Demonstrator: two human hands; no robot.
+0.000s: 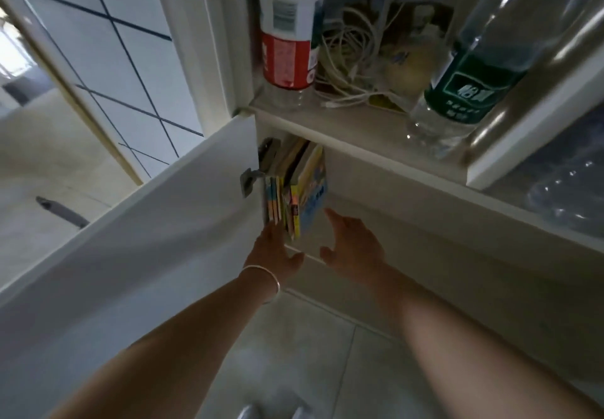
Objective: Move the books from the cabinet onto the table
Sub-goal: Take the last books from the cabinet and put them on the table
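Books (295, 189): titles illegible through blur, rear portions hidden inside the cabinet (376, 144). Both upper-shelf bottles (287, 33) cut off at the top edge.

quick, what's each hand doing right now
Left hand: open, fingers straight, at the books.
Right hand: open, holding nothing, beside the books.

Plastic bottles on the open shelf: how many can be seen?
2. One with a red-and-white label stands at the left; one with a green label at the right. Others may be hidden.
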